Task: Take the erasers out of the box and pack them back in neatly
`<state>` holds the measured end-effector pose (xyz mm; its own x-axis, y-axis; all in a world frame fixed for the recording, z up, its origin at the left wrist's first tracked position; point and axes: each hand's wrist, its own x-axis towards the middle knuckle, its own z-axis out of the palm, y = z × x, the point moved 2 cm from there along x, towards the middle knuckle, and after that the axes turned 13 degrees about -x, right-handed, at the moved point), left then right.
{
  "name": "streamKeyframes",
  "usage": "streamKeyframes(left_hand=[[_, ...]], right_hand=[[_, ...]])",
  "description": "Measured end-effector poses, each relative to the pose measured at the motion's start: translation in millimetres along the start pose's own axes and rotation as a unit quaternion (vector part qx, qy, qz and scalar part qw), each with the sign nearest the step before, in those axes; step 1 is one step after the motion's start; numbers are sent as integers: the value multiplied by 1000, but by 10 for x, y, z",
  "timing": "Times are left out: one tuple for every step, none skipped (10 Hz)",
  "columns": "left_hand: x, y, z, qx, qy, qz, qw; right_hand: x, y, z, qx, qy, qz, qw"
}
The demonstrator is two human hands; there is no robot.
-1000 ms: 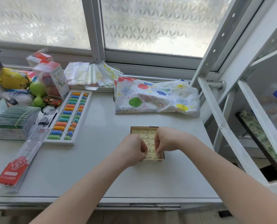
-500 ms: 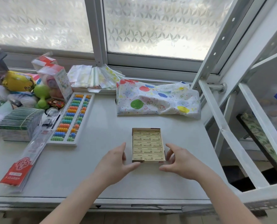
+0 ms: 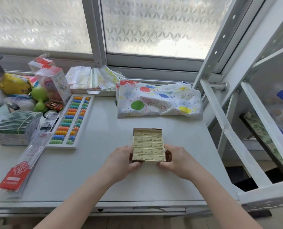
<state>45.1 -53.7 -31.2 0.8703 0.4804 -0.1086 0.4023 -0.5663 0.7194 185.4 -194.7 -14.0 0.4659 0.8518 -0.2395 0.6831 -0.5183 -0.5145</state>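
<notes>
Both hands grip the box point(image 3: 148, 161) at its near corners, left hand point(image 3: 121, 160) and right hand point(image 3: 177, 160), on the table point(image 3: 104, 179). Erasers point(image 3: 148, 145) fill it (five rows showing), abacus point(image 3: 72, 120) well left.

Left hand point(image 3: 121, 160) and right hand point(image 3: 178, 160) grip near end of box point(image 3: 147, 131); erasers point(image 3: 148, 146) in neat rows.

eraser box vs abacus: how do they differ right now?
1. The eraser box sits mid-table, gripped at its near end by the left hand and right hand; the abacus lies untouched, further left.
2. The box shows rows of pale cream erasers; the abacus shows rows of multicoloured beads.
3. The box looks shorter; the abacus is longer and narrower.

Shared: both are open-topped rectangles resting on the table.
</notes>
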Motion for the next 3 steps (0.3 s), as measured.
streamKeyframes(left_hand=[[-13,24,-22,5,0,0,1000],[-18,-4,14,-6,-13,-5,1000],[-42,1,-85,7,-29,-26,999]], right_hand=[[-2,1,8,7,7,-1,1000],[23,69,59,17,-3,4,1000],[26,112,-41,4,-48,41,998]])
